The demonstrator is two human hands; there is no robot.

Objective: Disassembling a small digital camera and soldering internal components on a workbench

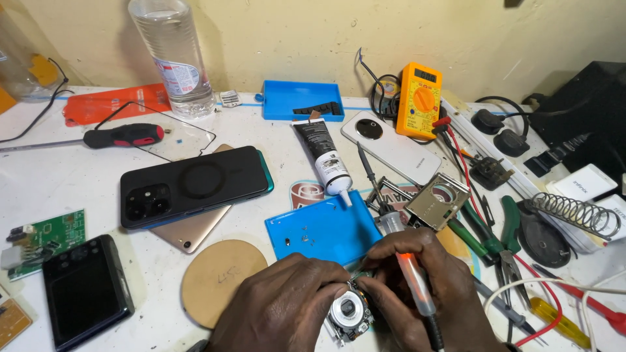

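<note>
Left hand (280,306) gripping small camera module (351,316), table's 6 o'clock edge | right hand (417,287) holding soldering iron (407,261), long axis running 11-to-5, tip lying at 11 o'clock, beyond module | right hand nearer.

Bare table top (72,179) lies open at the left, between the screwdriver (124,135) and the black phone (193,184). Ahead of the hands, passage is blocked — the blue tray (323,229), glue tube (324,156) and metal frame (438,200) stand close together. To the right, pliers (495,238), cables and a coiled stand (574,214) crowd the surface — no clear lane.
</note>
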